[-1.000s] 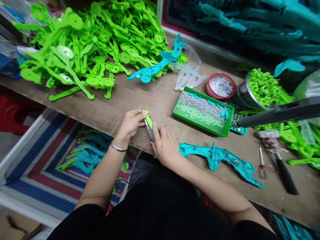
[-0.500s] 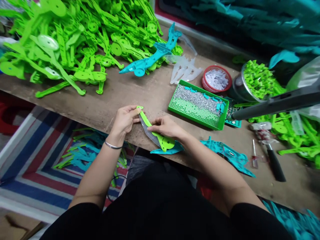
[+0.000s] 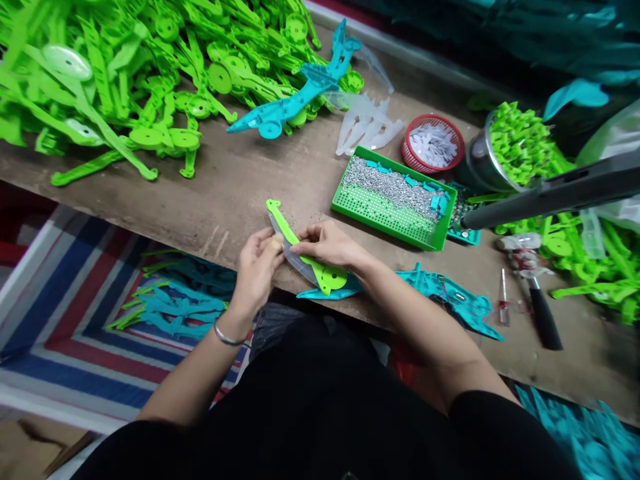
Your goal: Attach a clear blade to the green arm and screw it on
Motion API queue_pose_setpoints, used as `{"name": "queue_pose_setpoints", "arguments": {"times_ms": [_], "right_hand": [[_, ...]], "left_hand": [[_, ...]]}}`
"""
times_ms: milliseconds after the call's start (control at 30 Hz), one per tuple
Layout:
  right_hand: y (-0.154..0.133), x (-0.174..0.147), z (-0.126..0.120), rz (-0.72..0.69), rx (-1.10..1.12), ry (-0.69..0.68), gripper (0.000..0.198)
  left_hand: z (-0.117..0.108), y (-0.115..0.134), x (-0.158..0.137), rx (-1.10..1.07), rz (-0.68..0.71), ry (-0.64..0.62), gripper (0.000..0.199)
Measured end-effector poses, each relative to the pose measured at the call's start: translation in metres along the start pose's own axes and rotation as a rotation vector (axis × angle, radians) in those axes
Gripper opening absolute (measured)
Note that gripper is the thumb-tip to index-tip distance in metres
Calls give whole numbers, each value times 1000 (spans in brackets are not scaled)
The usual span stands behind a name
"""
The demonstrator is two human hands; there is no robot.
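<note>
A lime-green plastic part (image 3: 329,275) with a round disc end lies slanted between my hands, above the bench's front edge. Along its near side runs a translucent blade-shaped piece (image 3: 301,265). My right hand (image 3: 331,244) is closed on the green part around its middle, thumb on top. At the translucent piece's edge, my left hand (image 3: 261,261) pinches with thumb and fingers; the exact contact is partly hidden. Under the disc end and my right forearm lies a turquoise plastic part (image 3: 440,290) with small metal bits and thin wires on it.
A heap of lime-green parts (image 3: 125,73) covers the back left, with a turquoise part (image 3: 295,107) against it. Behind my right hand stand a green tray (image 3: 385,230) of small metal pieces, a red basket (image 3: 407,157) and a metal pot (image 3: 480,160). A hammer (image 3: 545,317) and screwdriver (image 3: 503,300) lie right.
My left hand has slid from the narrow tip of the green part down to the translucent piece, nearer my right hand. The tip is now uncovered. The camera view has shifted slightly.
</note>
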State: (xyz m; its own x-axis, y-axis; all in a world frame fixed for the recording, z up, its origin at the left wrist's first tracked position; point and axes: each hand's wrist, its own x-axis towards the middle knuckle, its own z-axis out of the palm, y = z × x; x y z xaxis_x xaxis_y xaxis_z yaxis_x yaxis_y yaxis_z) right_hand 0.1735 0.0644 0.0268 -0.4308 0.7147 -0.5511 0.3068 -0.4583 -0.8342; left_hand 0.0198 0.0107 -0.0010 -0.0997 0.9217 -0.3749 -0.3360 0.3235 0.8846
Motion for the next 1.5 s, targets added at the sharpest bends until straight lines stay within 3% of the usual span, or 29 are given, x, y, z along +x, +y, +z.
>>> {"name": "queue_pose_setpoints", "arguments": {"times_ms": [100,200,567,700,833,967,1133,1500], "right_hand": [[0,-2,-1,-1,26,-9,13],[-1,-4,-1,-12,57,-7,11],[2,-6,-1,-92,107,-17,10],[4,-4,-2,-93,96,-15,9],[3,-3,-3,-73,108,-22,7],[1,-4,-2,-47,94,-47,11],[-2,-3,-1,-40,8,-26,12],[-3,0,1,-7,-82,12,12]], "left_hand": [[9,-13,-34,39,-134,-121,50],[19,-20,-48,87,-178,-187,59],[30,-21,-39,119,-164,-137,75],[30,-18,-40,88,-186,-144,69],[22,-9,-26,58,-240,-96,56],[12,8,10,83,-71,31,50],[9,25,47,37,-107,8,41],[13,27,50,-11,-137,30,33]]}}
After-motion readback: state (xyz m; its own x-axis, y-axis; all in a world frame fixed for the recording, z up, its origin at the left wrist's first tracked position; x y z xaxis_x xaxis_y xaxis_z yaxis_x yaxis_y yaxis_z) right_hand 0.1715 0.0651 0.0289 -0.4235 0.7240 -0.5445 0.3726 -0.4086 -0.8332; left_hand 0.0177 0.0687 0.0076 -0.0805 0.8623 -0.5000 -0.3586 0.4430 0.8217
